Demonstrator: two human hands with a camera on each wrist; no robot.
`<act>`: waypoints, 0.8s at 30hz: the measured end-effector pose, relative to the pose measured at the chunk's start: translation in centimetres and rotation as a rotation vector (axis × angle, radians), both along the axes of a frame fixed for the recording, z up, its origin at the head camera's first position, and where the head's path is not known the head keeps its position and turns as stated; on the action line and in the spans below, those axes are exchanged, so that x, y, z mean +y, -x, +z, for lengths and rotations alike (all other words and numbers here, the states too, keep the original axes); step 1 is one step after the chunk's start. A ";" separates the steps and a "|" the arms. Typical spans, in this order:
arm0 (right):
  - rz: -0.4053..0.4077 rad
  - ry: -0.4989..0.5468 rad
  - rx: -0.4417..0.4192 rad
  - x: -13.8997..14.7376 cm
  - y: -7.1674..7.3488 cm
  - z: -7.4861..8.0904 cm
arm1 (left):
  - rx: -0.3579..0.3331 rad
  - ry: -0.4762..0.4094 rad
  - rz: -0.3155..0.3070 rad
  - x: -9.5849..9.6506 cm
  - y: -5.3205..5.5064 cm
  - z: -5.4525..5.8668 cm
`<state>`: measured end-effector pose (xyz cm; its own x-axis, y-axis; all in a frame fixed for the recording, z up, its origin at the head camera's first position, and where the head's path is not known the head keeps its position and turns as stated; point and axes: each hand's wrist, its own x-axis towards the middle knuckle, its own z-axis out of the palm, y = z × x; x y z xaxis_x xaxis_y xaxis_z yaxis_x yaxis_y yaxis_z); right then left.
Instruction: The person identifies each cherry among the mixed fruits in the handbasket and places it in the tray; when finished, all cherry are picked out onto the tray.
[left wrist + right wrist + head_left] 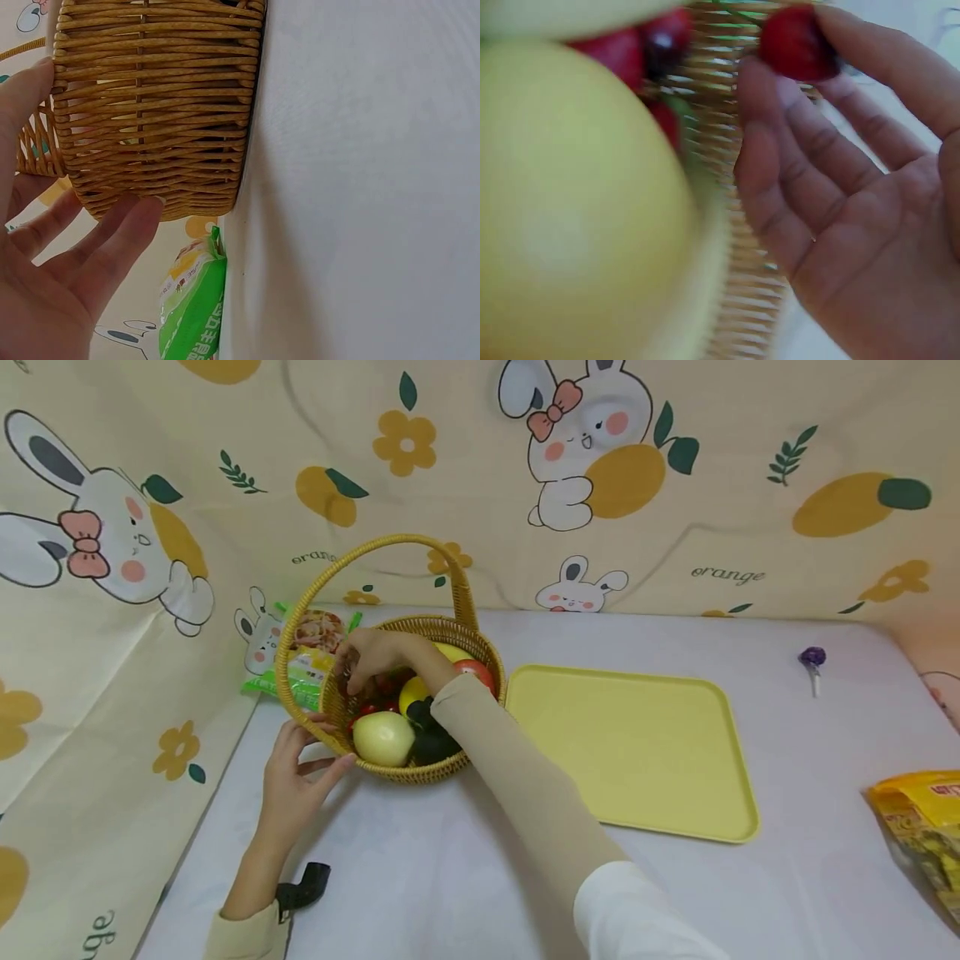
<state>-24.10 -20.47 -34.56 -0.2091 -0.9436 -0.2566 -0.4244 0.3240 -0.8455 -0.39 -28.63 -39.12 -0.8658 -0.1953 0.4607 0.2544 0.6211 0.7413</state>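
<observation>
In the right wrist view, my right hand (pixel 855 180) pinches a dark red cherry (pixel 799 45) with a green stem between thumb and fingertips, over the wicker basket. From the head, that right hand (pixel 378 656) reaches under the handle, and its fingertips are hidden. My left hand (pixel 296 777) holds the near left side of the wicker basket (pixel 420 774), thumb and fingers spread across its wall. In the basket lie a pale yellow-green round fruit (pixel 384 739), a dark green or black vegetable (pixel 435 745), a yellow fruit (pixel 413 693), a red fruit (pixel 474 672) and more cherries (pixel 667 37).
A yellow tray (pixel 637 752) lies right of the basket. Behind the basket's left side stands a green food packet (pixel 300 672). A purple lollipop (pixel 813 660) lies far right, with a yellow packet (pixel 926 827) at the right edge. Patterned cloth (pixel 465 485) rises behind the table.
</observation>
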 end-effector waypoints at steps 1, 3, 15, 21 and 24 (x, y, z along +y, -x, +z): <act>0.009 0.044 -0.005 0.6 0.1 0.5 | -0.003 -0.009 0.002 0.0 0.0 0.0; 0.032 0.158 0.001 2.2 0.3 1.7 | -0.008 -0.016 0.006 -0.2 0.0 0.0; -0.319 0.534 -0.071 20.9 3.1 0.6 | -0.030 -0.043 0.033 -1.0 -0.1 -1.2; -0.516 0.386 0.020 25.8 4.9 -4.3 | -0.041 -0.052 0.026 -0.4 0.2 -0.9; -0.482 0.320 0.105 26.4 5.1 -5.9 | -0.026 -0.055 0.015 0.1 0.1 -0.5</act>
<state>-29.20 5.91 -40.50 -0.6430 -0.7626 0.0708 -0.3792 0.2367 -0.8945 -0.50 -28.50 -39.60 -0.8741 -0.2329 0.4262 0.2255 0.5826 0.7809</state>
